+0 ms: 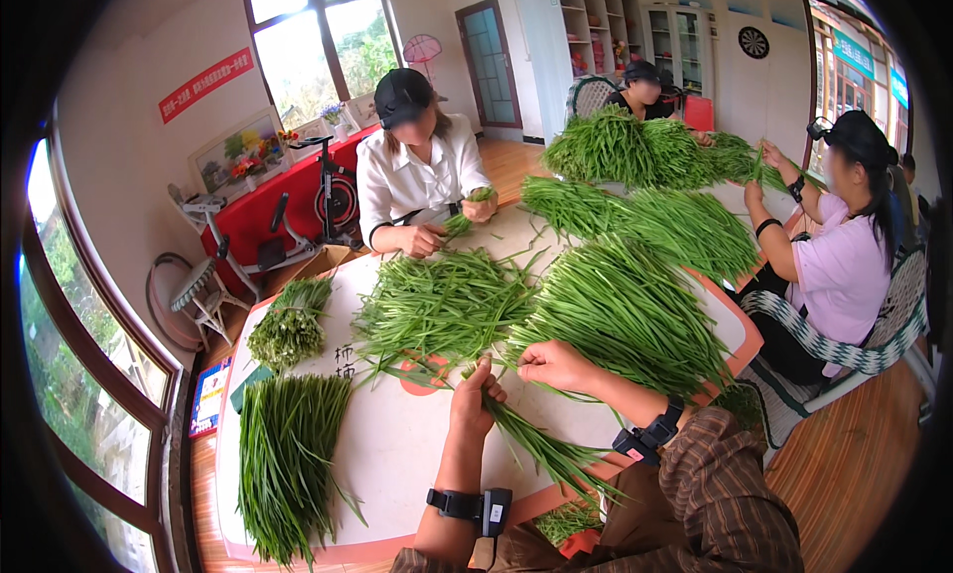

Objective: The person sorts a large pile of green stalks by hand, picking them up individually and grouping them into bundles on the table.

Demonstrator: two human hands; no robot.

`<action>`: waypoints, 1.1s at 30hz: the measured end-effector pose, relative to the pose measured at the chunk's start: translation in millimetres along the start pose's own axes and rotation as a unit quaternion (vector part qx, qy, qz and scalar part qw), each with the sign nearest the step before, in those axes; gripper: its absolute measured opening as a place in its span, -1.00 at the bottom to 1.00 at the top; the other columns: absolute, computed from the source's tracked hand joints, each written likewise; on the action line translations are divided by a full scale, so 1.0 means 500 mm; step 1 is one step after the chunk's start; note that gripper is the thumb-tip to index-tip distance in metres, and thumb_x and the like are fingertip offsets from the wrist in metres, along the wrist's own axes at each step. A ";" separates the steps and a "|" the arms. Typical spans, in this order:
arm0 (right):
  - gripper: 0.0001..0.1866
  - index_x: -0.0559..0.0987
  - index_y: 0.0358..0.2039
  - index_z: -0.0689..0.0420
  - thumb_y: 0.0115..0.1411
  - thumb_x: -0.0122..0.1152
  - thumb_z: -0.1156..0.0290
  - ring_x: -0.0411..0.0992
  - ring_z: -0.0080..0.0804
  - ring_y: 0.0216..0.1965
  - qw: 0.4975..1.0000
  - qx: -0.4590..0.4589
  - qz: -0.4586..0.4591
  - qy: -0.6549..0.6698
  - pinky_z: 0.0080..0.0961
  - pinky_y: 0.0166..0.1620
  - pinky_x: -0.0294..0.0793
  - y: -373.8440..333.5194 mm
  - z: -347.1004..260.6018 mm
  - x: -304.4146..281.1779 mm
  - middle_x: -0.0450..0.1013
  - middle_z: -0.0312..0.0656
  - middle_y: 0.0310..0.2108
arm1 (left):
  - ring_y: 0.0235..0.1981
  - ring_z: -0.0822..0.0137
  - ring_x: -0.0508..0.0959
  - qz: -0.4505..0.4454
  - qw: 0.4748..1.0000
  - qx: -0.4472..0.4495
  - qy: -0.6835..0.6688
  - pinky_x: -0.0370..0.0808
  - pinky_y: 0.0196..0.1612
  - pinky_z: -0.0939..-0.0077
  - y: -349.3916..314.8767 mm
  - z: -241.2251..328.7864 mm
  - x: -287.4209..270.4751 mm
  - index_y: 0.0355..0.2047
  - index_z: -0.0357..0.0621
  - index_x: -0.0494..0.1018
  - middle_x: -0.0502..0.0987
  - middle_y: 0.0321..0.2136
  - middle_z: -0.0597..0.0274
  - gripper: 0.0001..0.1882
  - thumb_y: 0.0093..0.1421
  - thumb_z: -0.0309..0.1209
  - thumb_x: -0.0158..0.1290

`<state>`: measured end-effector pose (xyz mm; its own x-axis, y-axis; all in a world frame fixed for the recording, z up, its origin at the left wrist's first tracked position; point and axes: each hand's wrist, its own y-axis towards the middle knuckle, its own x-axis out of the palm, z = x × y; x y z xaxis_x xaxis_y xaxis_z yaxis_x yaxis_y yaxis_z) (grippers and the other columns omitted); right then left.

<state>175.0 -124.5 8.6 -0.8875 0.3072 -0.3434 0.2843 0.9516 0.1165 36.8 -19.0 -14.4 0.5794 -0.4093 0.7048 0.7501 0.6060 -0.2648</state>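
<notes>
My left hand (476,399) is closed round a small bunch of garlic chives (544,446). Their long green leaves slope down to the right, past the table's near edge, and their other ends poke up above my fingers. Just right of it, my right hand (558,366) is closed with thumb and fingertips together; what they pinch, if anything, is too small to make out. Beyond my hands lies a loose heap of chives (442,305). A larger, neatly laid pile of chives (620,320) sits right behind my right hand.
A thick stack of chives (288,464) and a shorter bundle (290,325) lie on the white table (397,464) at left. Across it, a person in white (422,171) handles chives. At right, a person in pink (839,246) holds some; another sits behind the far piles (635,146).
</notes>
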 end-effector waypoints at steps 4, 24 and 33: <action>-0.85 0.49 -0.43 0.28 0.01 0.10 0.46 0.35 -0.63 -0.53 0.999 -0.009 -0.007 0.042 -0.63 -0.45 0.33 0.005 0.024 0.012 0.46 -0.25 -0.56 | -0.69 0.56 0.14 -0.080 0.996 -0.023 0.023 0.17 -0.60 0.67 -0.011 0.006 0.015 -0.26 -0.09 0.31 0.11 -0.71 0.48 -0.83 0.15 -0.33 -0.08; -0.76 0.48 -0.30 0.19 0.13 0.01 0.29 0.30 -0.69 -0.56 0.981 -0.005 -0.001 -0.195 -0.63 -0.47 0.33 -0.003 -0.045 -0.032 0.41 -0.33 -0.53 | -0.50 0.40 0.39 -0.054 0.995 -0.025 0.084 0.37 -0.39 0.52 -0.029 0.002 0.036 -0.23 -0.18 0.34 0.37 -0.54 0.34 -0.76 0.20 -0.30 -0.18; -0.58 0.43 -0.19 0.20 0.21 -0.20 0.10 0.34 -0.57 -0.76 0.989 0.022 -0.139 -0.046 -0.61 -0.62 0.34 0.042 -0.083 0.017 0.36 -0.23 -0.72 | -0.56 0.37 0.38 -0.188 0.975 -0.076 0.088 0.44 -0.35 0.39 -0.022 -0.015 0.031 -0.35 -0.30 0.33 0.34 -0.58 0.26 -0.74 0.21 -0.32 -0.23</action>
<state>158.5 -102.4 46.9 -0.8975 0.0300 -0.4400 0.0501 0.9982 -0.0342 39.7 -37.0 -5.5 0.2907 -0.7015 0.6506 0.9508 0.2880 -0.1143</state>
